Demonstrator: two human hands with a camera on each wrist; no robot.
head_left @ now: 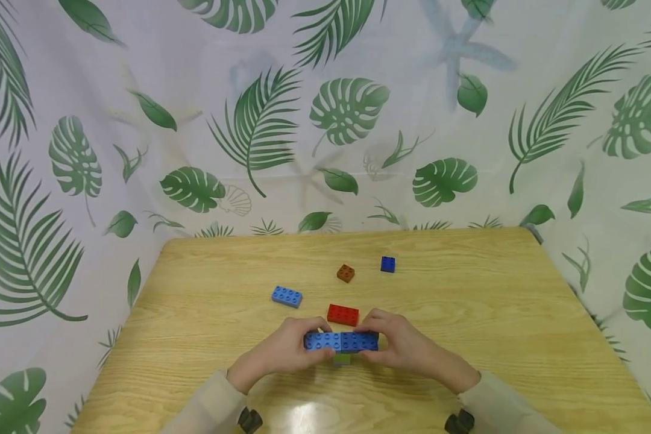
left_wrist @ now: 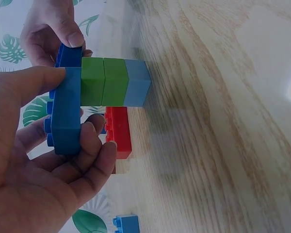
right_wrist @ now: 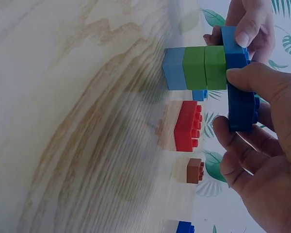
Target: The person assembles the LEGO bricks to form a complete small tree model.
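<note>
My left hand [head_left: 290, 349] grips a medium-blue building brick [head_left: 321, 342] between thumb and fingers. My right hand [head_left: 401, 346] pinches a dark-blue brick [right_wrist: 241, 109] the same way. End to end, the two long bricks lie side by side with studs facing up. Beneath their meeting ends stands a short column, which the wrist views show best: two green bricks [left_wrist: 104, 82] over a light-blue brick [left_wrist: 137, 83] at the table. From the head view, the column is mostly hidden under the long bricks, with a bit of green showing in front.
Just beyond the hands lies a red brick [head_left: 343, 314]. A light-blue brick [head_left: 286, 296] is to its left. Farther back are a small brown brick [head_left: 345, 273] and a small dark-blue brick [head_left: 387, 264]. A leaf-print cloth [head_left: 282, 208] hangs behind the wooden table [head_left: 211, 283].
</note>
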